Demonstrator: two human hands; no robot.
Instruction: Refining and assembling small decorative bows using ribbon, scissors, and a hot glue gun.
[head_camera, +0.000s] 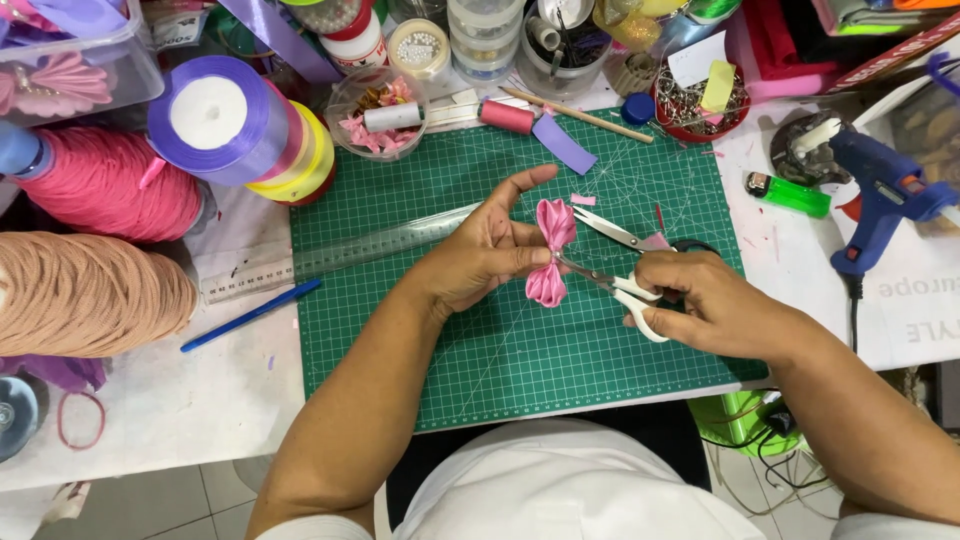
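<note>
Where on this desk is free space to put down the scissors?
Free: the green cutting mat below both hands, and the white tabletop below the blue pen. Crowded: the back edge with jars and ribbon rolls, and the right side near the glue gun.

Scissor handles (645, 305) half hidden inside right hand (705, 300) — bow's (552, 252) middle pinched from view.
</note>
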